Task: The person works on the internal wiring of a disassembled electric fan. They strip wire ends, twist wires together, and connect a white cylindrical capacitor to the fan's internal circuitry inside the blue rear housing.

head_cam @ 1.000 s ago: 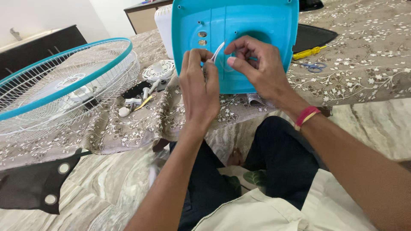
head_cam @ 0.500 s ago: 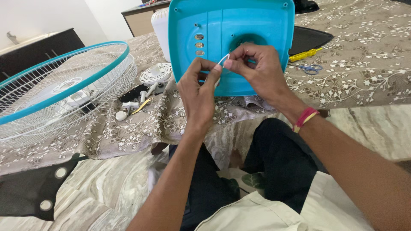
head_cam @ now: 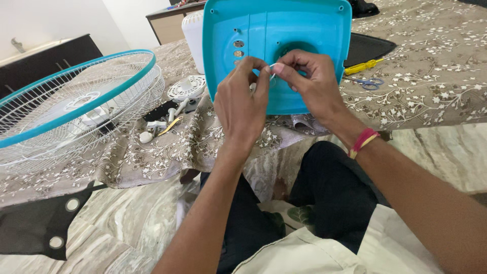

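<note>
At upper centre, the left hand (head_cam: 242,101) and right hand (head_cam: 310,83) pinch a thin white wire (head_cam: 272,66) against the upright teal fan base (head_cam: 304,25), grille (head_cam: 76,101) well left.

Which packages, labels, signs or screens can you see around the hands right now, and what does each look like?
None in view: no package, label, sign or screen.
The turquoise plastic panel in front of both hands looks plain, with only holes.
The fan grille, screwdriver and scissors show no visible labels.
</note>
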